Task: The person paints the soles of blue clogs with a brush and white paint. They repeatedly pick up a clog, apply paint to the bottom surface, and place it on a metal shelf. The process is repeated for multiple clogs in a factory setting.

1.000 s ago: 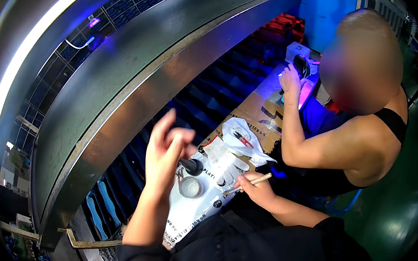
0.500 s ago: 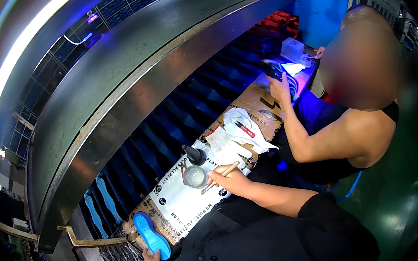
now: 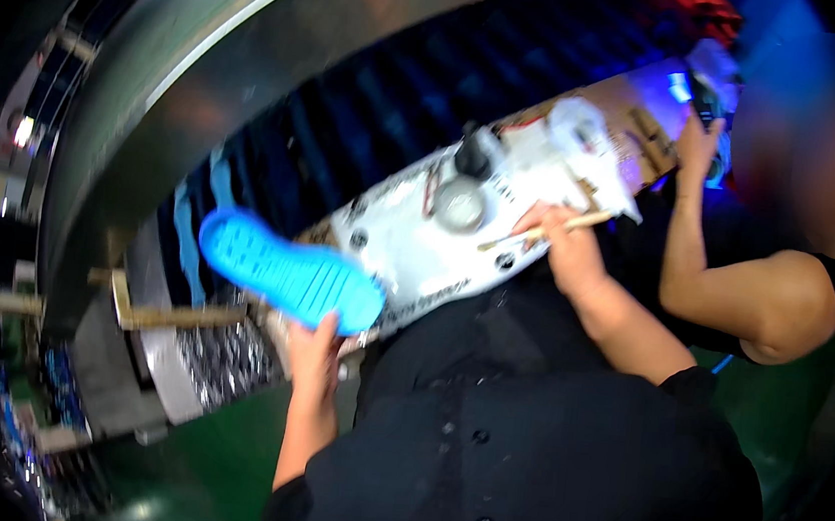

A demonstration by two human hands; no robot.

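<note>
My left hand (image 3: 316,351) is closed on one end of a blue shoe sole (image 3: 291,268), with the thumb over its edge. The sole is raised over the near left end of the bench, grooved face up. In my right hand (image 3: 568,245) is a thin brush (image 3: 592,220) with a pale handle, its tip angled down to the left over a white printed sheet (image 3: 410,235). Just left of the brush tip stands a round cup (image 3: 460,204) of greyish liquid. Behind the cup is a black cone-shaped piece (image 3: 475,154). Motion blurs much of the view.
White cloths or gloves (image 3: 590,142) lie farther right on the bench. A co-worker's hand (image 3: 700,142) holds a dark object at the right. A curved metal conveyor edge (image 3: 224,81) arches at the far left, with an L-shaped bar (image 3: 176,318) below it.
My left hand has lifted the blue sole from the bench's near end and brought it up. The brush has stayed in my right hand near the cup. The whole view has swung.
</note>
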